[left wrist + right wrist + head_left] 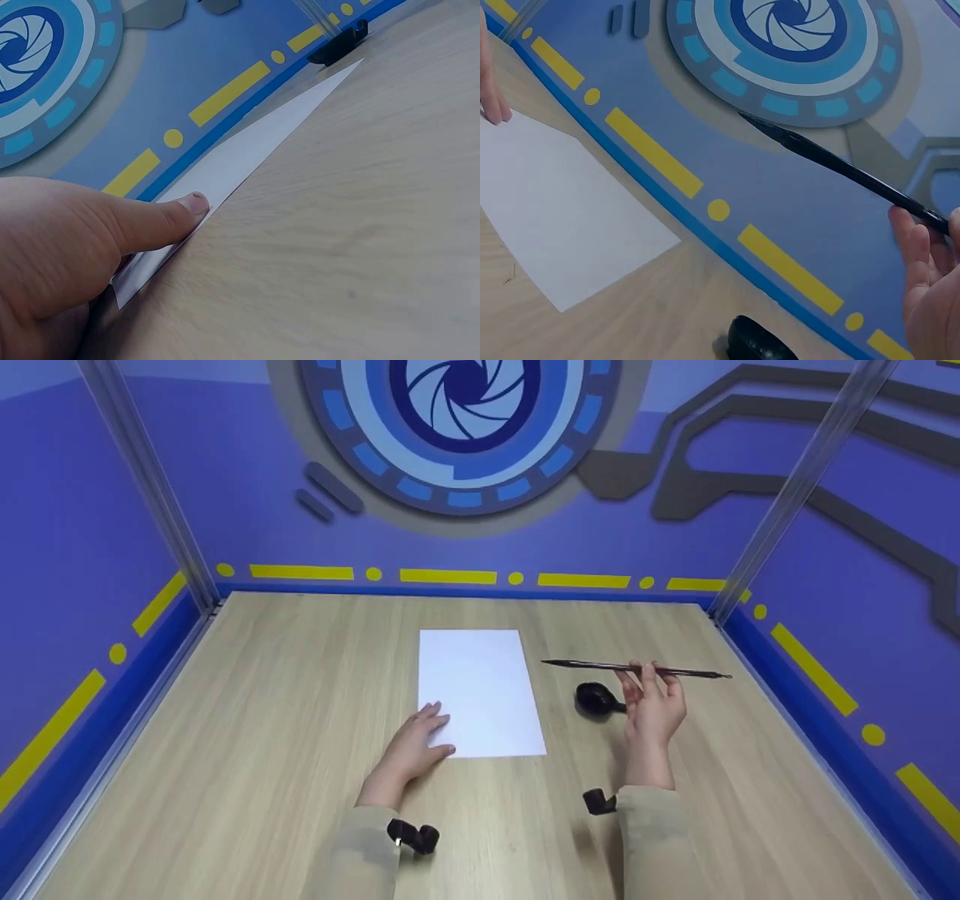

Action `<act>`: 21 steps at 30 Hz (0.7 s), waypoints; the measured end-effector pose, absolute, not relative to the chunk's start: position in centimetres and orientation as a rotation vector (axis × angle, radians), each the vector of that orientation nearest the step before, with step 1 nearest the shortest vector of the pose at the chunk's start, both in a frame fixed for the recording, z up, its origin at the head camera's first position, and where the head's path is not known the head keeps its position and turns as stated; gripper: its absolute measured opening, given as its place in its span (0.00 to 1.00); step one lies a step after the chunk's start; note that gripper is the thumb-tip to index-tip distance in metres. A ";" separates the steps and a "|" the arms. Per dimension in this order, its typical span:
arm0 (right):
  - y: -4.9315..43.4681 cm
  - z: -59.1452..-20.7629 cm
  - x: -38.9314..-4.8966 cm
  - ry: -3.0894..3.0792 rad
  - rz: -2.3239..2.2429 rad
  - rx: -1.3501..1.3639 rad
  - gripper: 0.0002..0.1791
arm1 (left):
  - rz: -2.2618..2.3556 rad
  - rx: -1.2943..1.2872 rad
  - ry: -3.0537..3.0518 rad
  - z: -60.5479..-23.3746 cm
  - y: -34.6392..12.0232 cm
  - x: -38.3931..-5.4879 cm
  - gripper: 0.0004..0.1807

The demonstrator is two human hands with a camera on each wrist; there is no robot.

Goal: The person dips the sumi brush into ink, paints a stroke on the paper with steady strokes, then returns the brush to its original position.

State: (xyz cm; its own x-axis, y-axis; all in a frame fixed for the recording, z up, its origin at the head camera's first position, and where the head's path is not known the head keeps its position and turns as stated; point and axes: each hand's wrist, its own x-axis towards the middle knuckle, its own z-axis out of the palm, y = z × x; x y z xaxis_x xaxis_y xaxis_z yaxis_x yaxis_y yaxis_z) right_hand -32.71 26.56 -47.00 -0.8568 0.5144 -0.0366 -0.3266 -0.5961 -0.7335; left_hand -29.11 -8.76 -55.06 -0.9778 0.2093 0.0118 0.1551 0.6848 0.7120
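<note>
A white sheet of paper lies on the wooden table. My left hand rests on its lower left corner, the thumb along the near edge; in the left wrist view the thumb lies flat on the paper. Raised to the right of the sheet, my right hand pinches a dark calligraphy brush near its middle. The brush is nearly level in the head view, its pointed tip toward the left and a small loop at its right end. Below the brush sits a black spoon, its handle partly hidden behind the right hand.
The pale wooden table is enclosed by blue panels at the back and sides, with metal posts at the back corners. A small black camera is worn on the left wrist, another black camera on the right.
</note>
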 end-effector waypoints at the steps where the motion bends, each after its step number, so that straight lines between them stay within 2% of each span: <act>1: 26.1 -46.9 -32.9 -1.060 2.423 -0.325 0.06 | 1.181 0.308 2.819 -55.0 -8.8 -29.1 0.32; 11: 21.2 -46.3 -35.1 -1.249 2.364 -0.218 0.09 | 1.169 0.298 2.824 -55.1 -8.8 -29.1 0.31; 21: 16.9 -46.2 -37.1 -1.427 2.281 -0.170 0.05 | 1.163 0.301 2.825 -54.9 -8.8 -29.1 0.32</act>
